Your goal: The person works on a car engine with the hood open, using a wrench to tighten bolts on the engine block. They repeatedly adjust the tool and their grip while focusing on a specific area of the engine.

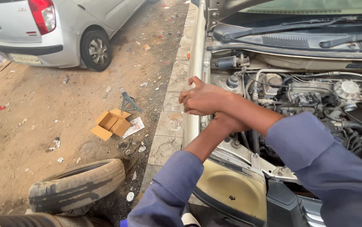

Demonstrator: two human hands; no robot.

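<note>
My arms cross over the left edge of an open engine bay (pixel 298 94) of a beige car. My right hand (pixel 202 99) reaches left across the fender (pixel 194 63), thumb up and fingers loosely bent, with nothing visible in it. My left hand (pixel 228 122) comes up from the lower left and is mostly hidden beneath my right forearm, down by the inner fender edge. What it touches or holds cannot be seen. Both arms wear blue sleeves.
A silver car (pixel 50 29) is parked at the upper left on dirt strewn with litter. A worn tyre (pixel 76 186) lies at the lower left. An open cardboard box (pixel 111 123), a metal jack stand (pixel 128 101) and a stone kerb (pixel 170 122) are beside the car.
</note>
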